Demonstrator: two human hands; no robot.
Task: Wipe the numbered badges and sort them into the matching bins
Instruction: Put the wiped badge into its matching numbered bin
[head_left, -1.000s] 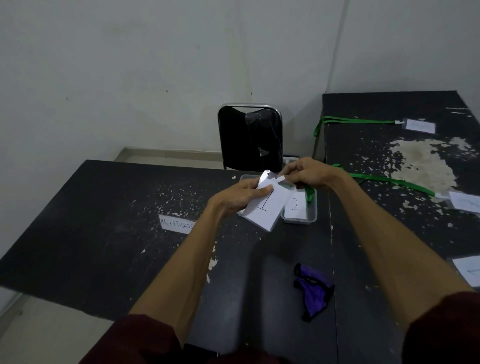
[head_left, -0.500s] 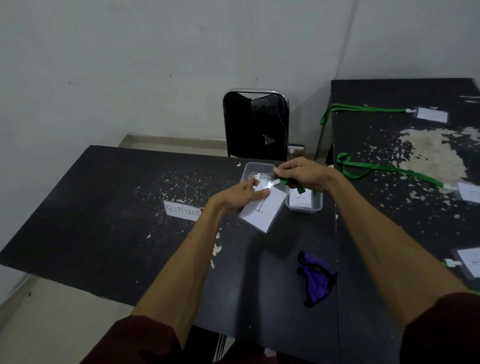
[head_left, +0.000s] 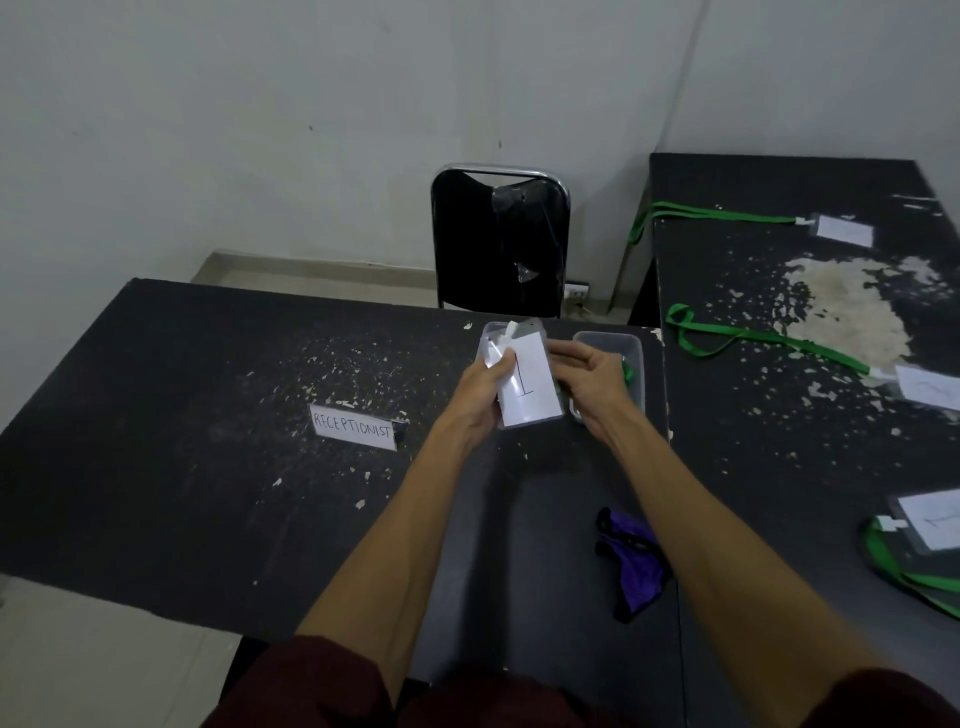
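The left hand grips the badge marked "1", thumb across its front face and fingers behind. The badge is upright and off the tabletop, over the left bin at the far right corner. Half a second ago it lay tilted, with its top corner leaning to the right; now its long sides run nearly straight up and the digit reads upright.

The right hand has left the top of the badge, where it was pinching the clip and the green lanyard. It now sits at the badge's right edge, fingers reaching left and touching or nearly touching it. A short piece of the lanyard shows at the heel of this hand, over the right bin. Whether the grip closes on the strap cannot be told. This hand now covers the card marked "2" that was visible in the right bin before. The two bins stand side by side in the same corner as before.

The purple cloth lies crumpled near the right edge of the tabletop, on the near side, where it lay earlier. The "RECEPTIONIST" sign stands about mid-tabletop, left of the hands. A black chair stands behind the far edge.

On the second tabletop to the right lie three more badges with green lanyards: a far one, a middle one at the right edge and a near one.
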